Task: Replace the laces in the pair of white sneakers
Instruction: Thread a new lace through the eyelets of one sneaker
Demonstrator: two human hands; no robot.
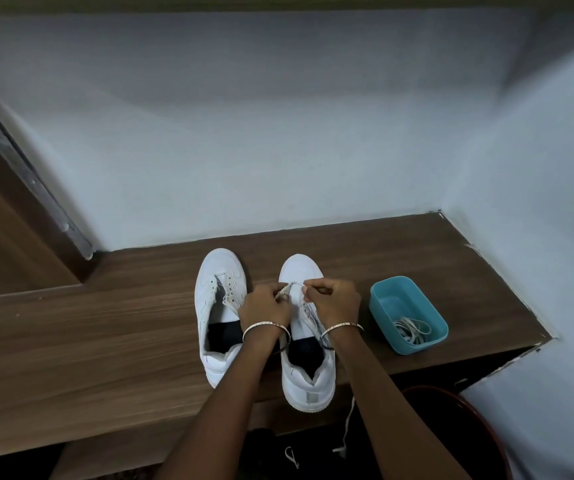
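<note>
Two white sneakers stand side by side on a brown wooden shelf [105, 341], toes pointing to the wall. The left sneaker [218, 306] has bare eyelets and no lace. Over the right sneaker [308, 368] both my hands work a white lace [296, 285] near the toe-end eyelets. My left hand [266, 306] pinches the lace on its left side, and my right hand [334, 303] pinches it on the right. The loose ends of the lace [348, 427] hang down off the shelf's front edge. Each wrist wears a metal bangle.
A teal plastic tub [382, 306] holding a coiled white lace [413, 330] stands right of the shoes. A pale wall runs behind the shelf and along its right end. A dark red round rim [486, 427] sits low at the right. Wooden panelling lies to the left.
</note>
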